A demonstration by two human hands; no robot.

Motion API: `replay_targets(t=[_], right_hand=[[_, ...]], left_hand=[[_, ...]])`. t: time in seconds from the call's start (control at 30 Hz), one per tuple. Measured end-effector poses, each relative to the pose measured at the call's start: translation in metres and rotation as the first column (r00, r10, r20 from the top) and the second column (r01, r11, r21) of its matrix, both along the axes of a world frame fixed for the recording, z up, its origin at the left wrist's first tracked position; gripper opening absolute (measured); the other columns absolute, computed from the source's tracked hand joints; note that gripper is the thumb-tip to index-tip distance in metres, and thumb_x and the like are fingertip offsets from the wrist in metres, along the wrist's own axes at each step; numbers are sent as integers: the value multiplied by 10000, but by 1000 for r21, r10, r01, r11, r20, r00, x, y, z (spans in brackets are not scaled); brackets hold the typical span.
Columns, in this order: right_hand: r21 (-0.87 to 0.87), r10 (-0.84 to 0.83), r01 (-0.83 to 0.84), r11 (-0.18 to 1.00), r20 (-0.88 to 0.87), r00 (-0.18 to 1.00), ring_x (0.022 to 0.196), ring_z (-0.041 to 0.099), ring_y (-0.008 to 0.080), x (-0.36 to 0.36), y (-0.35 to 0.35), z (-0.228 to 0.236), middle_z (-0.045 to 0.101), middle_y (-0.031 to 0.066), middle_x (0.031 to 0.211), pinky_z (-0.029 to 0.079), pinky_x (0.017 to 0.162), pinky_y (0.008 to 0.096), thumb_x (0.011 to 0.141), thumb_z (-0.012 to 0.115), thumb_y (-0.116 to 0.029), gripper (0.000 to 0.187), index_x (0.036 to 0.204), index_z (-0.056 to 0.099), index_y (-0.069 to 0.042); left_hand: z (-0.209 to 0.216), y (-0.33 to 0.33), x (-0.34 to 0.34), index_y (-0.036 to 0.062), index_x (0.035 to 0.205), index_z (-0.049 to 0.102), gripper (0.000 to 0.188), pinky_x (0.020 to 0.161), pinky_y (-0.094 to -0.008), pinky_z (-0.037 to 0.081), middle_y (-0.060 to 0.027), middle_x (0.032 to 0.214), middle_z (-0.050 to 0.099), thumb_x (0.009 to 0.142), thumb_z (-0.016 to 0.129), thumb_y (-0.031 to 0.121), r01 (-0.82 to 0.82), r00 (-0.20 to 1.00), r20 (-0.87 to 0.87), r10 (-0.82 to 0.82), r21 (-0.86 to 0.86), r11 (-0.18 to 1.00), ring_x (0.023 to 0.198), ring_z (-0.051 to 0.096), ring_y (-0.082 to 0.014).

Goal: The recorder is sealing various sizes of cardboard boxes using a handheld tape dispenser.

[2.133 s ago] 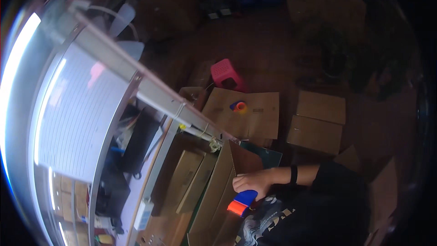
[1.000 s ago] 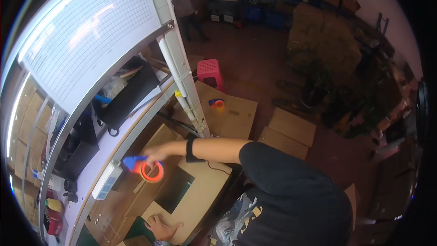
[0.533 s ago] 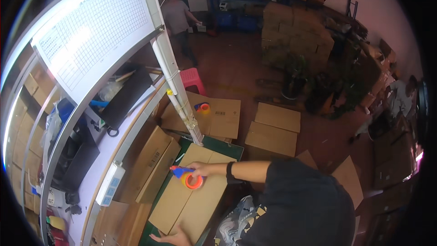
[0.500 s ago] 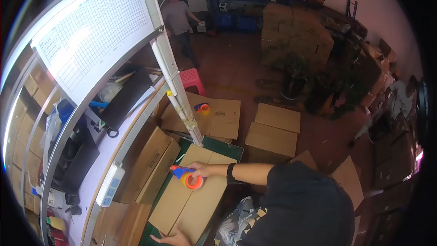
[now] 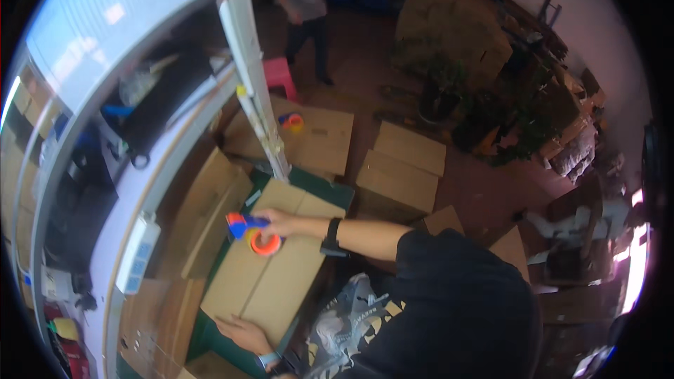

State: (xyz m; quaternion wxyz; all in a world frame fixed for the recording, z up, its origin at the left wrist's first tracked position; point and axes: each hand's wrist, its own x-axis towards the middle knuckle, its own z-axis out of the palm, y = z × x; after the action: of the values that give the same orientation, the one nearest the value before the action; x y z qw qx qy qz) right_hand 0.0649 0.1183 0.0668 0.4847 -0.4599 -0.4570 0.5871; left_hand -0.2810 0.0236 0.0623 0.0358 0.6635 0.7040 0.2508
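Observation:
A closed brown carton lies in front of me, its two top flaps meeting along a seam down the middle. My right hand is closed around a blue tape dispenser with an orange-rimmed roll. The dispenser is over the carton's top, towards its left side; whether it touches the cardboard I cannot tell. My left hand lies on the carton's near end with its fingers stretched out. Beneath the carton shows a dark green surface.
More cartons stand beyond and to the right. A second tape dispenser lies on a far carton. A metal post rises past the carton's far end, and a bench with a power strip runs along the left. A co-worker stands at the back.
The whole view has shifted, so the carton and both hands appear farther up and left. Against the carton, my hands have hardly moved. The co-worker at the back has stepped to the right.

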Motion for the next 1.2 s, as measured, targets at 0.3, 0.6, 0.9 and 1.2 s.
replay_targets(t=[0.3,0.6,0.9,1.2], right_hand=[[-98,50,-56,994,-67,996,945,636,163,-9,-57,65,673,75,1011,512,858,313,750,720,-85,501,1224,587,9],[57,-365,370,927,-82,927,1060,649,210,54,-125,68,678,109,1135,495,960,358,713,761,-122,633,1302,560,-14],[584,-236,95,806,171,956,879,590,364,26,-160,82,577,148,891,465,758,445,652,846,-194,481,993,545,-39],[311,-33,60,948,-90,995,898,612,373,85,-294,27,602,173,899,469,787,454,687,805,-214,454,996,535,-20]], left_hand=[[22,9,20,-5,1480,390,519,1021,-478,430,-316,1402,445,1065,415,305,-10,986,165,21,-64,998,1230,495,-473],[25,13,21,19,1456,443,546,1012,-503,431,-293,1399,458,1054,424,388,-90,996,2,90,-70,994,1253,484,-464],[121,-43,34,14,1253,611,512,946,-495,466,-237,1209,584,895,682,373,439,753,-449,-481,-202,876,1149,553,-442],[163,-103,9,-6,1012,694,303,680,-456,544,-193,896,691,803,805,184,363,740,-597,-310,-33,931,825,666,-432]])
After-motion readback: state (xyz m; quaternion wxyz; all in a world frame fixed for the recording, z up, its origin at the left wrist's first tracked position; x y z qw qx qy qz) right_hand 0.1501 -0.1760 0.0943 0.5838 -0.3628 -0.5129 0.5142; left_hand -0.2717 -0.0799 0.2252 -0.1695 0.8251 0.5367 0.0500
